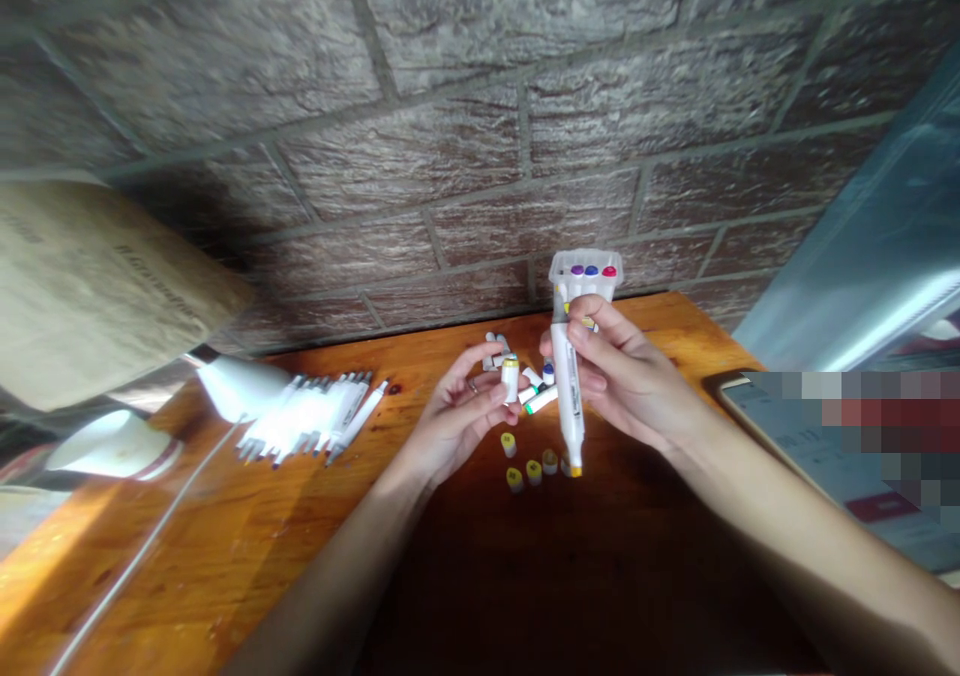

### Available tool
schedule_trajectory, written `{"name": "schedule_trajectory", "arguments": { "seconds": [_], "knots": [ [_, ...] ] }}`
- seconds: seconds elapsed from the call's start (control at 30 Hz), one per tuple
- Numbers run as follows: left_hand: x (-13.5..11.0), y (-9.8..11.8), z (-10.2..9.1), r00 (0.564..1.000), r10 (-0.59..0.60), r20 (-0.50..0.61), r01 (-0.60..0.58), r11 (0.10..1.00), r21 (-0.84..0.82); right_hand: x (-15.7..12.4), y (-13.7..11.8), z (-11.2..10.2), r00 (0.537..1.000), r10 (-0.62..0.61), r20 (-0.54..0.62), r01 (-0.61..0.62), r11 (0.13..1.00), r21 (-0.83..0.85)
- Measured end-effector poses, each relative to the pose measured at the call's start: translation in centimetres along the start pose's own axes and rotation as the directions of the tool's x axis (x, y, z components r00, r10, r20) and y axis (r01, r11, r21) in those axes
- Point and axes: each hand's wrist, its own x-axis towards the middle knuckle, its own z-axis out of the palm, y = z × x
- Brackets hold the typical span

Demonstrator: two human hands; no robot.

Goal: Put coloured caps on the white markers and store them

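My left hand (pixel 469 396) pinches a small white marker cap (pixel 511 380) with a yellow band at its top. My right hand (pixel 630 371) grips a white marker (pixel 568 381) near its upper end, its yellow-orange tip pointing down and uncovered. Behind the right hand stands a clear plastic holder (pixel 585 261) with purple, blue and red capped markers in it. Several yellow-topped caps (pixel 533 472) stand upright on the table below the hands. Between the hands lie loose white caps (pixel 541 402) with green and blue ends.
A row of white markers (pixel 307 416) lies on the wooden table (pixel 187 576) at the left. Beside it are a white cable (pixel 150 548), a white cup (pixel 116 444) and a brown paper bag (pixel 97 296). A tablet-like screen (pixel 810 451) rests at the right; a brick wall (pixel 450 156) rises behind.
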Motion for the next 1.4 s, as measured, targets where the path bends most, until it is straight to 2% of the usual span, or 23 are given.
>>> {"name": "schedule_trajectory", "arguments": {
  "seconds": [0.3, 0.57, 0.67, 0.83, 0.93, 1.07, 1.23, 1.3, 1.4],
  "knots": [
    [0.0, 0.0, 0.4, 0.998, -0.015, -0.058, 0.014, 0.999, -0.033, 0.2, -0.2, -0.3, 0.997, -0.011, -0.073, 0.008, 0.999, -0.035],
    [0.1, -0.1, 0.2, 0.998, 0.008, -0.061, -0.011, 0.999, -0.044, -0.2, 0.1, -1.1, 0.998, -0.063, -0.002, 0.063, 0.997, -0.038],
    [0.1, -0.1, 0.2, 0.998, 0.011, -0.059, -0.014, 0.999, -0.050, -0.3, 0.0, -0.8, 0.997, -0.076, 0.001, 0.076, 0.997, -0.021],
    [-0.1, 0.0, 0.4, 0.998, -0.006, -0.062, 0.005, 1.000, -0.013, -0.2, 0.1, 0.2, 0.993, -0.102, -0.063, 0.097, 0.993, -0.073],
    [-0.1, -0.1, 0.4, 0.999, -0.001, -0.054, 0.001, 1.000, 0.002, -0.2, 0.4, 0.3, 0.988, -0.142, -0.063, 0.135, 0.985, -0.108],
    [0.0, -0.2, 0.3, 0.998, 0.018, -0.053, -0.018, 1.000, 0.002, -0.5, 1.1, 0.6, 0.968, -0.249, -0.010, 0.238, 0.935, -0.264],
    [0.0, -0.3, 0.3, 0.999, 0.038, -0.023, -0.038, 0.999, -0.002, -1.2, 2.2, 1.6, 0.907, -0.421, 0.029, 0.392, 0.814, -0.429],
    [0.0, -0.3, 0.3, 0.999, 0.039, -0.028, -0.039, 0.999, -0.004, -1.3, 2.7, 1.7, 0.898, -0.438, 0.048, 0.412, 0.798, -0.440],
    [0.0, -0.2, 0.4, 0.998, 0.037, -0.045, -0.037, 0.999, -0.006, -1.3, 2.9, 1.7, 0.911, -0.409, 0.057, 0.391, 0.811, -0.436]
  ]
}}
